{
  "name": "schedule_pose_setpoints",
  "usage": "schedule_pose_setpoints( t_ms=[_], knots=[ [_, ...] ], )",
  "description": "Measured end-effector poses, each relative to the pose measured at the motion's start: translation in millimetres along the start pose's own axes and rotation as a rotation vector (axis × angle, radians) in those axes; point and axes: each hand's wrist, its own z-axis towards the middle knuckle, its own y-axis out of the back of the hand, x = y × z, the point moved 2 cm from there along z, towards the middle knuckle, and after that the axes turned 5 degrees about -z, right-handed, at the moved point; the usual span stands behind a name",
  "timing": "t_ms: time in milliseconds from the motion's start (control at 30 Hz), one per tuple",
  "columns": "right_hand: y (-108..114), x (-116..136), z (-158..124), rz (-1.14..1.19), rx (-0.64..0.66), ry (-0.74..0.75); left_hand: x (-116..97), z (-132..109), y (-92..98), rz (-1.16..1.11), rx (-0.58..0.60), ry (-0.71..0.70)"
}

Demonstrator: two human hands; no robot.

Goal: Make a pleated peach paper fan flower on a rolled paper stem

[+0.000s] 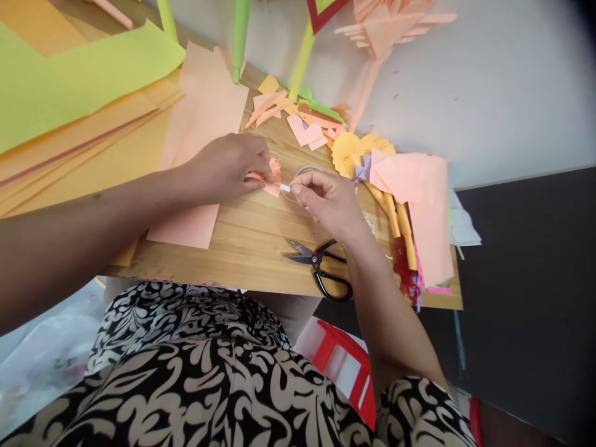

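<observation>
Over the middle of the wooden table, my left hand (239,164) pinches a small pleated piece of peach paper (274,177). My right hand (326,198) is closed on the end of a small white strip (284,187), which meets the peach paper's right edge. Whether the strip is tape or paper, I cannot make out. Behind my right fingers, a round roll (307,169) is partly hidden. Black-handled scissors (316,261) lie with blades apart below my right hand, near the table's front edge. A peach sheet (200,124) lies flat under and beyond my left forearm.
Stacked green (84,74) and orange sheets (153,149) cover the table's left side. Paper scraps (307,130), yellow pleated fans (349,152), rolled orange paper (405,233) and a peach sheet (433,211) crowd the back and right. Paper stalks (365,93) lean on the wall.
</observation>
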Motion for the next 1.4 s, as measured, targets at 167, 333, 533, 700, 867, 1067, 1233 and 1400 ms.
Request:
schedule_pose_setpoints(
  t_ms=[167,333,533,700,867,1067,1233,1400],
  knots=[
    [-3.9,1.4,-7.4,0.017,0.012,-0.047,-3.6,-1.6,-2.0,0.039,0.004,0.021],
    [-16.4,-1.8,-6.4,-0.050,0.010,-0.127,-6.0,-3.2,-1.9,0.045,-0.032,0.018],
    [-26.7,-7.2,0.7,-0.055,-0.031,-0.135,-3.2,-2.1,0.5,-0.014,-0.054,0.024],
    [-30.9,-9.4,2.3,-0.039,-0.045,-0.112,-2.5,-1.0,-2.5,-0.025,-0.064,0.050],
    [-32.1,-4.3,-1.3,-0.077,-0.040,-0.111,-5.7,0.0,-6.2,0.023,-0.059,0.057],
    [-24.4,-3.1,-10.6,-0.186,-0.080,-0.031,-10.6,2.9,-4.3,0.055,-0.015,0.052],
    [-19.7,-12.9,-16.4,-0.222,-0.125,0.016,-7.9,3.4,0.5,0.050,-0.030,0.073],
    [-18.7,-23.5,-17.2,-0.147,-0.190,0.045,-3.5,1.3,6.4,0.046,-0.066,0.080]
  ],
)
